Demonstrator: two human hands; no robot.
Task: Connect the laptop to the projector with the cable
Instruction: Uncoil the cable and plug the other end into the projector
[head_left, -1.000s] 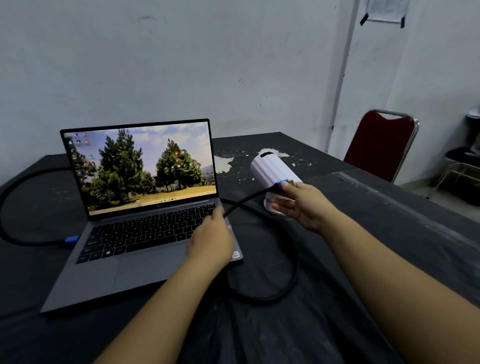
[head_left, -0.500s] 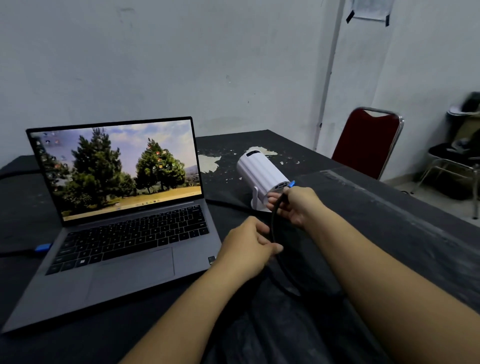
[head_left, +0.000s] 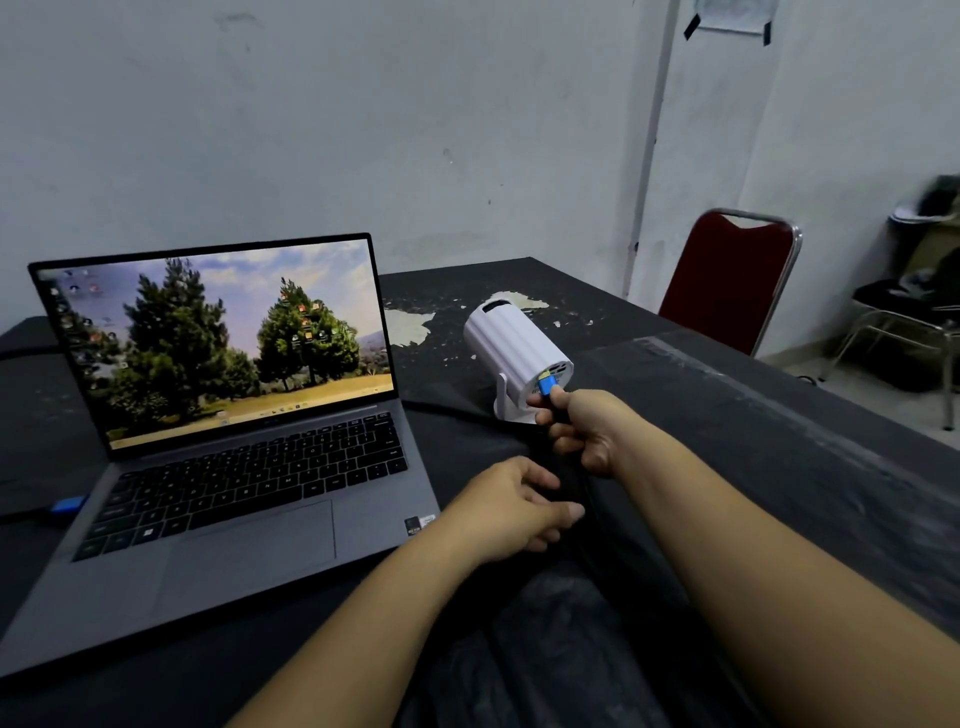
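Plug of the cable, blue, is now meeting the rear face of the projector, having been held short of it a moment ago; whether it is seated cannot be told. The right hand is pinching the plug, the left hand is closing around the cable lower down. The other blue plug is sitting at the left edge of the laptop, so the link is nearly made. The projector's long axis is running away and leftward, lens end tilted up.

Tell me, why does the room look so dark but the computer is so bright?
Head view: the room is dim, so the black table loses detail; the laptop screen glows on its own; the chair near the edge looks slightly soft.
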